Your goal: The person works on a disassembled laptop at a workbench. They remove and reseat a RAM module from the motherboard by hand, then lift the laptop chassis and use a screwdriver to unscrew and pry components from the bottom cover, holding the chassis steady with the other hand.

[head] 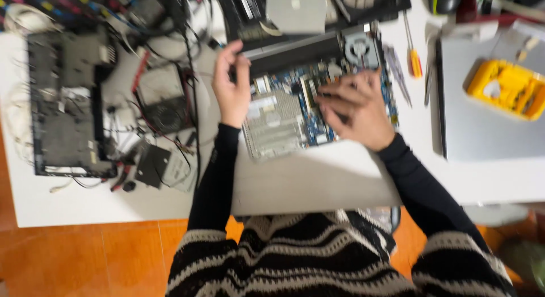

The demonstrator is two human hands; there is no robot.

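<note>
Circuit board (295,112), blue and exposed, lies on the white table (318,178) before the person. Left hand (231,87) reaches forward, fingers curled over the board's upper left edge. Right hand (356,108) rests palm-down on the board, fingers spread flat, gripping nothing.

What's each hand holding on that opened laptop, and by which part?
Left hand grips the opened laptop at its upper-left edge. Right hand lies flat on the blue circuit board; blur hides any grip.
</note>
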